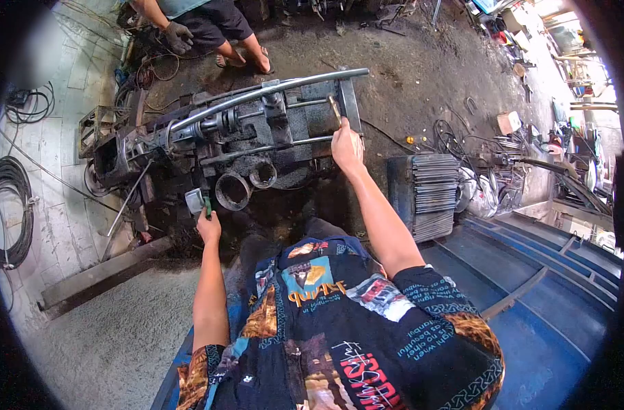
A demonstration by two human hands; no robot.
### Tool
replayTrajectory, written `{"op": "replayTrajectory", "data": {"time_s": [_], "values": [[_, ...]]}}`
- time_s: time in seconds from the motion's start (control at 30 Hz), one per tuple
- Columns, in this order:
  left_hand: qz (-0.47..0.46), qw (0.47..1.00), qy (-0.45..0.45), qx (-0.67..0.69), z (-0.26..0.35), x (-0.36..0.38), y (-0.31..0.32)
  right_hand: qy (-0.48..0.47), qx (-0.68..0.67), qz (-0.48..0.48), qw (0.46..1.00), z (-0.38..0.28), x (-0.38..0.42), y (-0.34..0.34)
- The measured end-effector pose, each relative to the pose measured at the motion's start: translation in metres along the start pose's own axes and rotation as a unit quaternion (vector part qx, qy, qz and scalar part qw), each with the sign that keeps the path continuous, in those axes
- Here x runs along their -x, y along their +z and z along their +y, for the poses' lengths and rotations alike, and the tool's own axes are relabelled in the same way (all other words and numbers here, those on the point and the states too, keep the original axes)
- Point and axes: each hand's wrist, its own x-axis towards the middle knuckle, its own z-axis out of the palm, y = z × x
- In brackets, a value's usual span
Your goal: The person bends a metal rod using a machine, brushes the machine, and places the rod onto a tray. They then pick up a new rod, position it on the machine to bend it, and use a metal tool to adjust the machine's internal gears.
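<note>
My left hand [208, 227] is closed around a green handle with a pale grey, flat, squarish head [195, 201], held at the near side of a greasy metal machine [279, 126]. My right hand [348, 147] grips a slim brownish stick-like tool [335, 111] over the machine's right end; its exact kind I cannot tell. A long bright metal bar [291, 83] runs slantwise across the top of the machine. Below its rods, two open pipe ends [233, 192] face up between my hands. Dark grit coats the machine's bed.
Another person [213, 27] stands beyond the machine, wearing a dark glove. A finned metal block [433, 195] sits to the right, near blue metal framing [531, 294]. Coiled black cable [11, 205] lies at the left. Cables and scrap litter the dirty floor.
</note>
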Motion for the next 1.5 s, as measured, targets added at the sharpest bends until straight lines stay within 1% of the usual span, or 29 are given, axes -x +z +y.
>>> {"op": "replayTrajectory", "data": {"time_s": [0.07,0.23,0.37,0.5,0.67,0.73,0.83,0.97,1.03,1.1,1.13,1.17,1.23,1.27,1.3,1.37,1.4,1.47,1.5], "values": [[-0.005,1.0,-0.023,-0.006,0.003,0.0,-0.001,0.0,0.005,-0.005,1.0,0.004,0.008,0.002],[-0.013,1.0,-0.019,-0.019,0.013,0.004,-0.007,-0.017,-0.015,0.017,1.0,0.016,0.016,0.009],[-0.009,0.999,-0.014,-0.028,0.002,-0.002,0.0,-0.008,-0.014,0.01,1.0,0.013,0.016,0.006],[-0.013,0.999,-0.03,-0.024,0.007,0.001,-0.002,0.003,-0.007,0.001,1.0,0.01,0.023,0.003],[-0.023,0.999,-0.018,-0.025,0.005,-0.002,-0.003,0.012,0.006,-0.007,1.0,0.01,0.019,0.005],[-0.014,0.999,-0.019,-0.024,0.0,-0.003,-0.001,-0.018,0.003,0.008,1.0,0.012,0.013,0.007],[-0.004,1.0,-0.019,-0.025,-0.004,-0.003,0.003,-0.036,0.023,-0.001,0.999,0.008,0.002,0.0],[0.007,0.999,-0.034,-0.003,-0.005,-0.003,0.007,-0.045,0.009,0.044,0.998,-0.01,0.007,-0.025],[0.003,1.0,-0.027,0.0,-0.007,-0.003,0.007,-0.044,-0.003,0.052,0.998,-0.015,0.0,-0.029],[-0.002,1.0,-0.017,0.002,-0.009,-0.005,0.008,-0.051,0.018,0.047,0.997,-0.015,-0.012,-0.028],[0.005,1.0,-0.013,0.0,-0.011,-0.006,0.01,-0.028,0.026,0.015,0.999,-0.016,-0.019,-0.028],[0.013,1.0,-0.009,-0.003,-0.013,-0.006,0.011,-0.028,0.026,0.015,0.999,-0.016,-0.024,-0.028],[0.01,1.0,-0.015,-0.009,-0.004,-0.003,0.007,-0.06,0.037,0.005,0.998,-0.015,-0.03,-0.028],[0.006,1.0,-0.021,-0.016,-0.001,-0.001,0.005,-0.06,0.037,0.004,0.998,-0.013,-0.029,-0.029],[0.006,1.0,-0.022,-0.016,0.003,0.0,0.002,-0.049,0.046,-0.001,0.998,-0.018,-0.023,-0.037],[-0.058,0.996,-0.051,-0.039,0.008,-0.002,-0.003,-0.04,0.055,-0.006,0.998,-0.02,-0.008,-0.045],[-0.057,0.996,-0.052,-0.038,0.005,-0.002,-0.001,-0.031,0.048,-0.015,0.998,-0.018,0.004,-0.048],[-0.006,1.0,-0.023,0.004,-0.005,-0.004,0.007,-0.007,0.021,-0.029,0.999,-0.01,0.027,-0.047],[-0.005,1.0,-0.026,0.005,-0.004,-0.003,0.006,0.008,-0.001,-0.033,0.999,0.001,0.037,-0.039]]}}
